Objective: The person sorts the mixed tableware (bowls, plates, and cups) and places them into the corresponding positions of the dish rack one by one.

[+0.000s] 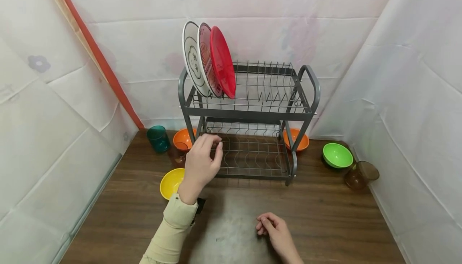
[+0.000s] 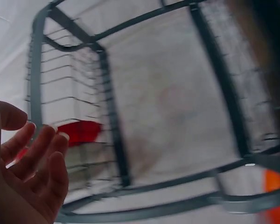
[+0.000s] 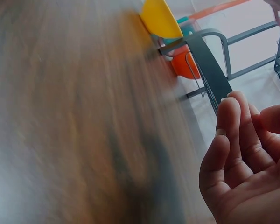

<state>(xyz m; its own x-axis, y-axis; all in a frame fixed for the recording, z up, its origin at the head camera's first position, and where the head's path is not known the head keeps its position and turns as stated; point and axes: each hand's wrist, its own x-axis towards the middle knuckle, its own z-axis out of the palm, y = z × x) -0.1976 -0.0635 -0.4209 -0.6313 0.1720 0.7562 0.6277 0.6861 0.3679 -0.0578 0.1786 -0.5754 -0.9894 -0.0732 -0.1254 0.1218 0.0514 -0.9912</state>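
A two-tier dark metal dish rack (image 1: 249, 114) stands at the back of the table. Upright in the left slots of its upper tier are a white plate (image 1: 192, 55), a pink patterned plate (image 1: 205, 51) and a red plate (image 1: 223, 61). My left hand (image 1: 202, 161) is raised before the rack's left side, fingers loosely bent with nothing in them; in the left wrist view the red plate (image 2: 81, 132) shows beyond its fingertips. Low over the front of the table, my right hand (image 1: 275, 232) hangs with loosely curled fingers and holds nothing.
Left of the rack are a teal cup (image 1: 158, 139), an orange bowl (image 1: 183, 139), a brown cup (image 1: 176, 155) and a yellow bowl (image 1: 170, 183). At its right are another orange bowl (image 1: 301, 140), a green bowl (image 1: 337, 155) and a brown glass cup (image 1: 362, 174). Curtains surround the table.
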